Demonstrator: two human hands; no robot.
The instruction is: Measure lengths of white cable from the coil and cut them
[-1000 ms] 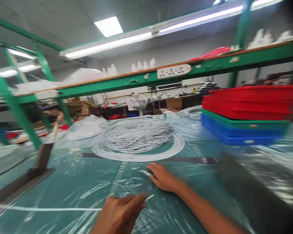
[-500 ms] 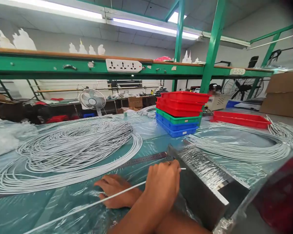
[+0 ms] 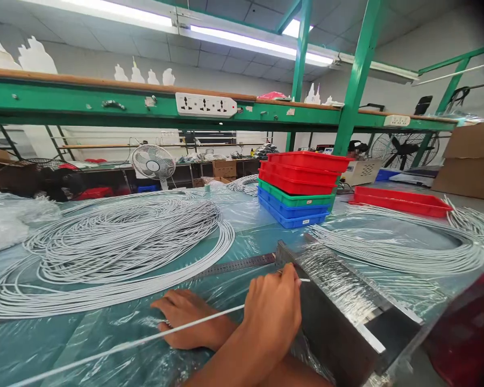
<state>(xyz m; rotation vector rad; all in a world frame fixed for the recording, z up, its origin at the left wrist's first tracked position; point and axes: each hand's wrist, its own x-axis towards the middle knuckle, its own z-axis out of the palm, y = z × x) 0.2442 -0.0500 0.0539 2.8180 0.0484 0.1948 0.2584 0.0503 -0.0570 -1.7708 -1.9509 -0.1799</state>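
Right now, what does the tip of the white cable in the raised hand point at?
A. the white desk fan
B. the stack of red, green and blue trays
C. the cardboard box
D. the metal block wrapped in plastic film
D: the white cable runs through the left hand, and its tip sits at the face of the metal block.

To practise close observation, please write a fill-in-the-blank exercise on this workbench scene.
1. The upper hand pinches a white ___.
2. The other hand lies flat, the wire passing ___ it.
3. The bottom tray in the stack is ___.
Missing words: wire; over; blue.
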